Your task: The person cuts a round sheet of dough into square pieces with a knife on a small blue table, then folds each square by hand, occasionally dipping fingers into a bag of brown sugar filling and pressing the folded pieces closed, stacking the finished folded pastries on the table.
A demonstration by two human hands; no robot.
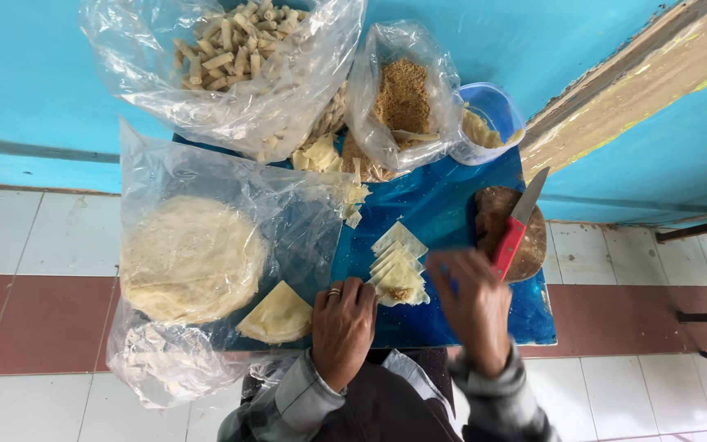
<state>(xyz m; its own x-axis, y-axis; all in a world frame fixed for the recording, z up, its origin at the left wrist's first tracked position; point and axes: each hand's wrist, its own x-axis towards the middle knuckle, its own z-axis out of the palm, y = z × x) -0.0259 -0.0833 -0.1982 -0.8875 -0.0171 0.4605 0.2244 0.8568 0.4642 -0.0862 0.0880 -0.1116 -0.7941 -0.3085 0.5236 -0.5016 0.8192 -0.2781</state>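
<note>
My left hand (341, 327), with a ring on one finger, rests on the blue table (443, 205), its fingertips touching a row of several small square pastry wrappers (398, 260). The nearest wrapper carries a dab of brown filling. My right hand (475, 307) hovers just right of the wrappers, blurred, fingers curled; whether it holds anything is unclear. A folded wedge of wrapper (276, 315) lies left of my left hand.
A stack of round wrappers (190, 258) lies in a plastic bag. Behind are a bag of rolled pastries (235, 45), a bag of brown crumbs (403, 98) and a clear tub (488, 123). A red-handled knife (517, 225) rests on a round wooden board (529, 245).
</note>
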